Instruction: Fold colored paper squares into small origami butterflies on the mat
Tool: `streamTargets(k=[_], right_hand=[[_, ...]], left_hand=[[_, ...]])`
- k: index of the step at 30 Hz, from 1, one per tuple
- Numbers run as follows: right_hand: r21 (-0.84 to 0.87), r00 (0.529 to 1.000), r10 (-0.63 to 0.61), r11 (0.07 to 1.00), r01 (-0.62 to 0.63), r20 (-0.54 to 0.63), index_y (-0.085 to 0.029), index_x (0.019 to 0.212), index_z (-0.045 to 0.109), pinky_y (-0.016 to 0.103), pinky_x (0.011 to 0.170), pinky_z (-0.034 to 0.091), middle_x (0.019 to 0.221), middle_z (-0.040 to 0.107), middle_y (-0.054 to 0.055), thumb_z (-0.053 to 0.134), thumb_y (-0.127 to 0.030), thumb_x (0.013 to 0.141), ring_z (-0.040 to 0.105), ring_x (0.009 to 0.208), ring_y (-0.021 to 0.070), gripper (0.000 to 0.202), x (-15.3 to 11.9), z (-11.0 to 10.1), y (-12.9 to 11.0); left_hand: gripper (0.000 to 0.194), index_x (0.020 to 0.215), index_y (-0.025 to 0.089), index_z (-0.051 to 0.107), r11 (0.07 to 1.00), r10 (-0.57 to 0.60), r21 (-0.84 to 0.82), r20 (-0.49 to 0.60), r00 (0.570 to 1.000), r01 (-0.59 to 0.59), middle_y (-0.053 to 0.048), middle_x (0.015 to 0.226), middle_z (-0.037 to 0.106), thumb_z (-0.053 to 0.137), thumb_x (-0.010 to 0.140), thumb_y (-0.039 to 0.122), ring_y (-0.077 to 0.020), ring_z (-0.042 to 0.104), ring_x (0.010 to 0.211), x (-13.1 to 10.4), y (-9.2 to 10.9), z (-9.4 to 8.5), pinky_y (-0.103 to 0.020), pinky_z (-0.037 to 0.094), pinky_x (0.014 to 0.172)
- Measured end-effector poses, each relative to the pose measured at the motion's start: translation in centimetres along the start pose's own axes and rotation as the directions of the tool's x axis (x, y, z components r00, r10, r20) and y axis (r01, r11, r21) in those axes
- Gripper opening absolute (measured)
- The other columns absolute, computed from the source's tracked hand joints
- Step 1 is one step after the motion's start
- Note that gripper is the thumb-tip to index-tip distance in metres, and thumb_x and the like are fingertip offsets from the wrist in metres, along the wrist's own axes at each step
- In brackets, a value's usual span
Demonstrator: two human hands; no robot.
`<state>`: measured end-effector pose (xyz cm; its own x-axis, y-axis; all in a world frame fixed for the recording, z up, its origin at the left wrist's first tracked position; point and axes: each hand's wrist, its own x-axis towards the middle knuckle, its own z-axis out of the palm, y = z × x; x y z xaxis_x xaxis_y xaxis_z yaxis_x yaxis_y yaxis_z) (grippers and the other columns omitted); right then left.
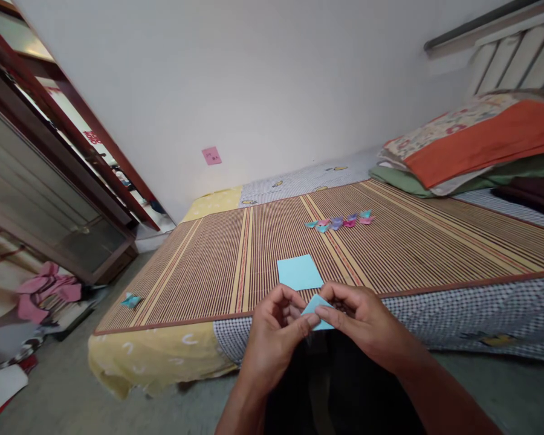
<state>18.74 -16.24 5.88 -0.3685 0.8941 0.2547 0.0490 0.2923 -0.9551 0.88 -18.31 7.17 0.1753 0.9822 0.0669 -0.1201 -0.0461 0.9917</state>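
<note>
Between my two hands, above my lap at the bed's front edge, is a small folded piece of light blue paper [316, 304]. My left hand [276, 323] pinches its left side with thumb and fingers. My right hand [360, 317] grips the right side, thumb pressed on the paper's face. Just beyond my hands a flat stack of light blue square paper [299, 270] lies on the striped mat. Farther back sits a cluster of several small folded paper boats [338, 223] in blue, pink and purple.
The striped mat [208, 260] covers the bed. A blue folded paper piece [130, 300] lies near its left corner. Folded bedding with an orange cover [485, 145] is stacked at right. A pink note [211, 155] is on the wall; pink cloth [49, 290] lies at far left.
</note>
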Motion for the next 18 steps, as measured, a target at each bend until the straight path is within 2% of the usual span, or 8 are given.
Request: streamTargets(k=[4, 9, 13, 18], right_hand=[[0.04, 1.0, 0.002, 0.999, -0.003, 0.019, -0.019, 0.085, 0.065, 0.026, 0.066, 0.044, 0.078, 0.061, 0.0, 0.063, -0.041, 0.095, 0.056, 0.074, 0.0154, 0.024, -0.09, 0.0, 0.34], [0.072, 0.997, -0.016, 0.997, 0.021, -0.074, -0.021, 0.095, 0.065, 0.025, 0.066, 0.046, 0.078, 0.061, -0.002, 0.072, -0.034, 0.089, 0.057, 0.072, 0.014, 0.016, -0.22, 0.4, 0.53], [0.057, 0.991, -0.023, 0.998, 0.031, -0.129, -0.024, 0.104, 0.063, 0.026, 0.072, 0.052, 0.087, 0.068, -0.001, 0.075, -0.026, 0.085, 0.066, 0.082, 0.0164, 0.023, -0.39, 0.73, 0.58], [-0.049, 0.978, -0.108, 0.994, 0.101, -0.176, -0.026, 0.103, 0.065, 0.024, 0.071, 0.052, 0.084, 0.07, -0.004, 0.077, -0.016, 0.081, 0.067, 0.078, 0.0144, 0.027, -0.63, 0.88, 0.45]], left_hand=[[0.022, 0.085, 0.018, 0.062, 0.996, 0.081, 0.052, -0.053, 0.995, -0.079, 0.004, 0.074, 0.055, 0.079, 0.084, 0.031, -0.0097, 0.046, 0.068, -0.41, 0.13, 0.23, -0.021, 0.038, 0.064], [0.012, 0.088, 0.02, 0.065, 0.983, 0.159, 0.106, -0.056, 0.986, -0.152, 0.002, 0.082, 0.06, 0.072, 0.091, 0.029, -0.0117, 0.052, 0.076, -0.53, -0.02, 0.23, -0.023, 0.042, 0.071], [0.014, 0.085, 0.019, 0.064, 0.986, 0.154, 0.068, -0.033, 0.988, -0.151, 0.001, 0.083, 0.06, 0.074, 0.089, 0.028, -0.0126, 0.054, 0.079, -0.34, 0.05, 0.08, -0.023, 0.042, 0.073], [0.016, 0.082, 0.017, 0.066, 0.995, 0.094, -0.016, -0.018, 0.995, -0.095, 0.0, 0.081, 0.062, 0.078, 0.084, 0.027, -0.0123, 0.055, 0.076, -0.18, 0.26, 0.0, -0.022, 0.043, 0.07]])
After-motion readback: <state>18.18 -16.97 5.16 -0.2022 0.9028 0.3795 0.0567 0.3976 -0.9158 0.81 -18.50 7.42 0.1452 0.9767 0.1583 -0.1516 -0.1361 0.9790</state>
